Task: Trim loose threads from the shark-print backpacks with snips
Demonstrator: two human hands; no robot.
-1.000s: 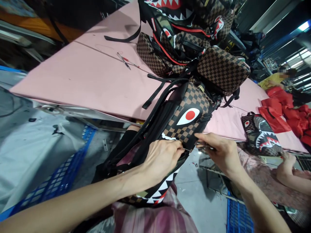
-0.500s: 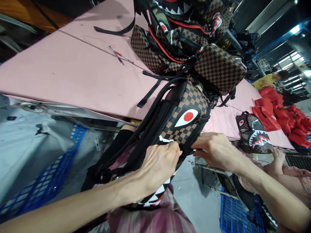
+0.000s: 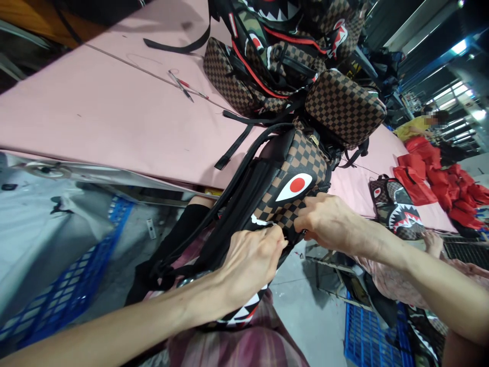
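A brown-and-black checked backpack [image 3: 305, 158] with a red-and-white eye and shark teeth lies across my lap, its far end against the table edge. My left hand [image 3: 255, 255] is closed, thumb and fingers pinching the backpack's edge below the eye. Close to its right, my right hand [image 3: 324, 221] is closed too, fingertips pressed together at the bag's side edge. Whatever small part sits between those right fingertips is hidden. Black straps run down the bag's left side.
More checked backpacks [image 3: 344, 109] are piled on the pink table [image 3: 133, 117], near thread snips [image 3: 181, 85]. Further right lie another backpack [image 3: 405, 216] and red pouches [image 3: 416, 178]. Blue crates [image 3: 76, 275] stand on the floor. A co-worker's arm shows at right; another person sits beyond.
My right hand has moved up and left along the bag's edge, nearer the checked panel. My left hand stays pinching at the same spot. The view has shifted slightly.
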